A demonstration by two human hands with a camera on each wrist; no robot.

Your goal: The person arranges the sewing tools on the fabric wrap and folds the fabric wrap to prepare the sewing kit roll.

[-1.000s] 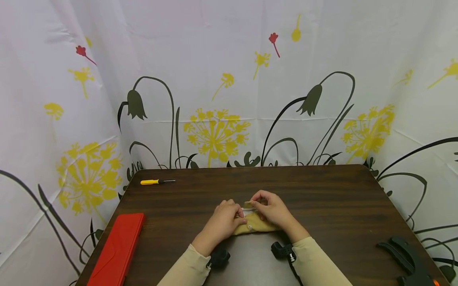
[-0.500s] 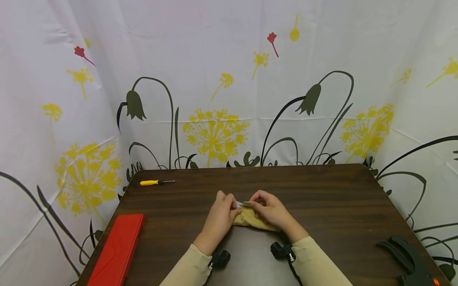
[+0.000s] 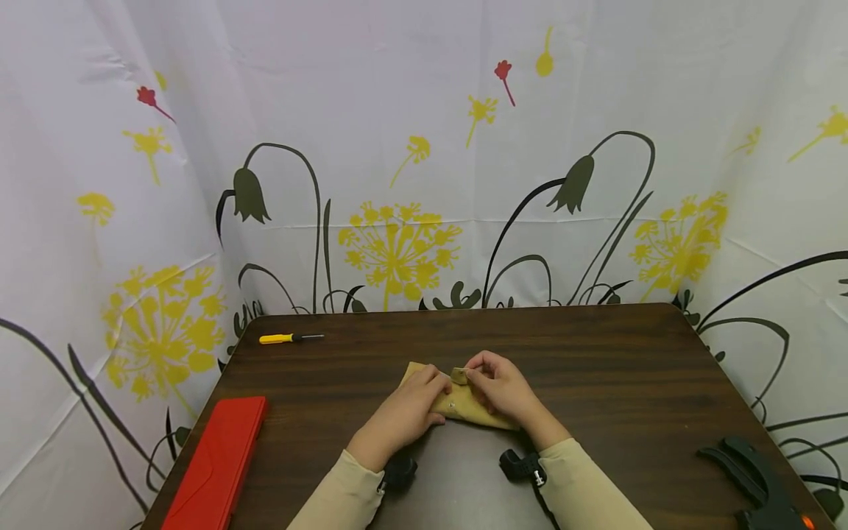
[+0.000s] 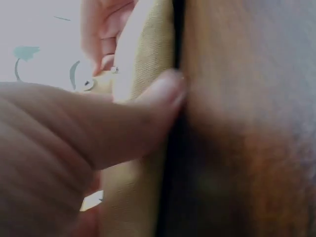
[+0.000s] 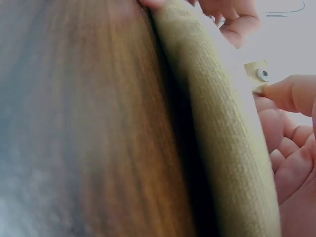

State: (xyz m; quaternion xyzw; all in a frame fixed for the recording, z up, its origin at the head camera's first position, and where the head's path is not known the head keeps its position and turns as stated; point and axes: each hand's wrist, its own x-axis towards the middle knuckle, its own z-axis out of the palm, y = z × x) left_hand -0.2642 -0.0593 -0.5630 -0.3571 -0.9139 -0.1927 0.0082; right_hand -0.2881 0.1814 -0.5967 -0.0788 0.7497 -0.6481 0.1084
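Note:
A tan fabric pouch [image 3: 478, 414] with a metal snap stud lies on the table, mostly between the hands. My left hand [image 3: 402, 414] holds its left part; in the left wrist view the thumb [image 4: 163, 91] presses along the pouch's near edge. My right hand [image 3: 501, 386] pinches a small tan tab [image 3: 459, 376] between thumb and forefinger, lifted above the pouch. A round metal snap [image 5: 262, 74] shows on this tab in the right wrist view. The pouch's opening is partly hidden behind the fingers.
A red box [image 3: 218, 460] lies along the left edge of the dark wooden table [image 3: 596, 346]. Near the back left is a yellow-handled screwdriver [image 3: 278, 338]. A black clamp-like tool [image 3: 755, 478] lies at the right front. A floral curtain [image 3: 424, 110] hangs behind.
My left hand has moved from the pouch's opening down onto its left part, and the pouch's left corner now shows. The white stuff at the opening is out of sight. My right hand stays at the tab.

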